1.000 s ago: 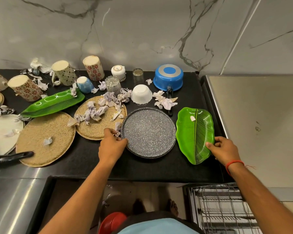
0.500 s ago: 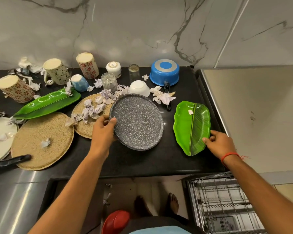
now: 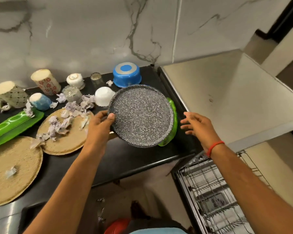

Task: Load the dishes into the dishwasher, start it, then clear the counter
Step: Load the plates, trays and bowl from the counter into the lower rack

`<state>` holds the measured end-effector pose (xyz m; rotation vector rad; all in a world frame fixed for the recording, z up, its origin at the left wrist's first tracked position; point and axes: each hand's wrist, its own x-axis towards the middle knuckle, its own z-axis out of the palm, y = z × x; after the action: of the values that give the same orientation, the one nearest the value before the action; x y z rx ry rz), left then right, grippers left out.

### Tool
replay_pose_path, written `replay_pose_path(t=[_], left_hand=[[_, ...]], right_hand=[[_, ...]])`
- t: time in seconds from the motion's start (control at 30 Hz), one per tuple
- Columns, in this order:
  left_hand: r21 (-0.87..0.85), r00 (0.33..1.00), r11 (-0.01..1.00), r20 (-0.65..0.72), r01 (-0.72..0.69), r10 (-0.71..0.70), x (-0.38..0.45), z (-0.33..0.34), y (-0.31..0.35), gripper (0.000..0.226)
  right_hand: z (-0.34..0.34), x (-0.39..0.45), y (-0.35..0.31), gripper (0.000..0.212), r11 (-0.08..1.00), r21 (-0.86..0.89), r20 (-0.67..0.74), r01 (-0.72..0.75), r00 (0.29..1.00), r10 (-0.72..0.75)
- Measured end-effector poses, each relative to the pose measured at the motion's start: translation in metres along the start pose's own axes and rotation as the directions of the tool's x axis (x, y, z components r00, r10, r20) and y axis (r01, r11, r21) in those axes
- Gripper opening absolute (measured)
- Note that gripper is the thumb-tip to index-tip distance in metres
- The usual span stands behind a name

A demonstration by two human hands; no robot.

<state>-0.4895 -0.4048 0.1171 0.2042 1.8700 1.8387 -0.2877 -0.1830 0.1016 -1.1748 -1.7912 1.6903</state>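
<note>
The left hand (image 3: pixel 100 125) had carried the gripped speckled plate (image 3: pixel 140 116) toward 3 o'clock over the green leaf plate (image 3: pixel 173 119), which the right hand (image 3: pixel 197 125), fingers now spread, had released.

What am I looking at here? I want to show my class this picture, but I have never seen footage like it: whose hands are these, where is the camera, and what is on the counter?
There is no machine: a person wears a wide-angle camera on the head, looking forward and down, so both arms reach in from below. The left hand grips the rim of a grey speckled plate, lifted and tilted above the black counter. The right hand, with a red thread on its wrist, is open beside the plate and holds nothing. A green leaf-shaped plate peeks out behind the grey one. Further left lie two round woven mats, scraps of crumpled paper, upturned cups, a white bowl and a blue pot. At lower right the dishwasher rack stands pulled out.
</note>
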Motion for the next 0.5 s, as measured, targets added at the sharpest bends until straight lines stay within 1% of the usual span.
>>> replay_pose_path(t=[0.07,0.2,0.27,0.4,0.5], left_hand=[[0.013,0.997,1.000,0.074,0.029,-0.030,-0.011,0.028,-0.003,0.013],[0.083,0.968,0.994,0.238,0.064,-0.083,-0.041,0.084,-0.014,0.017],[0.114,0.948,0.991,0.304,0.063,-0.096,-0.062,0.115,-0.022,0.019],[0.176,0.906,0.979,0.388,0.107,-0.168,-0.108,0.174,-0.042,0.019],[0.282,0.856,0.955,0.465,0.097,-0.224,-0.135,0.213,-0.063,0.021]], right_hand=[[-0.023,-0.013,0.003,0.024,0.995,0.092,-0.025,-0.037,0.999,0.040],[-0.084,-0.044,0.023,0.019,0.983,0.177,-0.118,-0.056,0.990,0.077],[-0.119,-0.062,0.039,0.018,0.982,0.177,-0.177,-0.072,0.979,0.104],[-0.183,-0.103,0.081,0.017,0.961,0.254,-0.310,-0.108,0.932,0.186],[-0.225,-0.141,0.107,0.020,0.938,0.327,-0.365,-0.112,0.901,0.235]])
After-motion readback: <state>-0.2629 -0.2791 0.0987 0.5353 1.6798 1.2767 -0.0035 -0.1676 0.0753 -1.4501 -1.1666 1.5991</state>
